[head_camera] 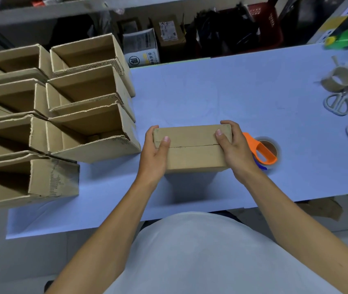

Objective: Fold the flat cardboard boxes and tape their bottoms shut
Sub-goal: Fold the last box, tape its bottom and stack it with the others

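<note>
I judge the box (192, 148) light, stiff, crushable; my left hand (155, 154) and right hand (231, 148) clamp its ends, thumbs beside the seam.

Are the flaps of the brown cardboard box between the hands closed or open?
Closed: the brown cardboard box shows two flaps meeting at a middle seam; no tape visible.

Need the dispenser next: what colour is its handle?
Orange handle, beside the right hand; head view.

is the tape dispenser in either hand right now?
No. The orange tape dispenser lies on the table beside the right hand, while both hands, including the left hand, hold the box.
</note>
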